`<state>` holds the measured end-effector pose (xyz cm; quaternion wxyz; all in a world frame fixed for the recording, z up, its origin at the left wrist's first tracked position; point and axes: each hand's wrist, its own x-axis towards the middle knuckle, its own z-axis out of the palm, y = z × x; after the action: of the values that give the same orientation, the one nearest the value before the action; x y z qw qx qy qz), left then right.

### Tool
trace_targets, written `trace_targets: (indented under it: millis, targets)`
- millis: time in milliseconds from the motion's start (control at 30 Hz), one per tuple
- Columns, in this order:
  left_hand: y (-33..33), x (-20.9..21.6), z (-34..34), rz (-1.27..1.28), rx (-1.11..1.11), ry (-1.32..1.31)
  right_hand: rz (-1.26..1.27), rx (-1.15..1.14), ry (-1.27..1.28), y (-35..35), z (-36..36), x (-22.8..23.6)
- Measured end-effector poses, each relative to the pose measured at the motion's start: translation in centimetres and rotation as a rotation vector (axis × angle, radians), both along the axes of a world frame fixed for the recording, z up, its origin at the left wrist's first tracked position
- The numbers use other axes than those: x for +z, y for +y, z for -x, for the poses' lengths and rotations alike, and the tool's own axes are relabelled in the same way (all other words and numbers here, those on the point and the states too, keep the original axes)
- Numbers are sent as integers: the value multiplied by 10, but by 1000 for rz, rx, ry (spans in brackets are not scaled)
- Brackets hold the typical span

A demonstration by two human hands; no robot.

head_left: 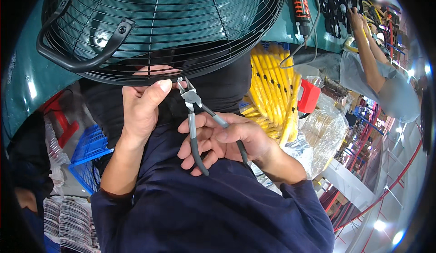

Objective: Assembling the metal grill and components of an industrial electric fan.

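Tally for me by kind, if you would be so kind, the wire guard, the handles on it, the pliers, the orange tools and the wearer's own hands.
Wire guard: 1
Handle: 1
Pliers: 1
Orange tool: 1
Hands: 2 (left hand, right hand)
Total: 6

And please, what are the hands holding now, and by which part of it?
The right hand holds the pliers by their spread handles; the left hand grips the black wire guard at its near rim.
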<state>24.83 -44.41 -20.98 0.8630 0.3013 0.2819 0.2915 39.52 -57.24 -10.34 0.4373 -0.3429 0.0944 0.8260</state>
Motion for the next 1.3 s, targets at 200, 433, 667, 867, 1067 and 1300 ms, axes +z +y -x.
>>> trace_targets:
  millis: [200,433,667,867,1067,1300]
  targets:
    - [-1,-2,1,2,8,2,14,-85,190,-5,-2,-1]
    - [0,-7,4,-45,-30,61,3,-98,168,-5,3,-4]
    - [1,-3,0,-26,-10,2,39,-101,201,-5,3,3]
    - [-5,2,-4,103,49,14,67,-99,207,-3,1,5]
    - [-2,-5,1,21,-38,-14,104,-101,160,-2,4,9]
    - [-4,-10,-2,-28,2,-48,-29,-230,211,-6,14,-3]
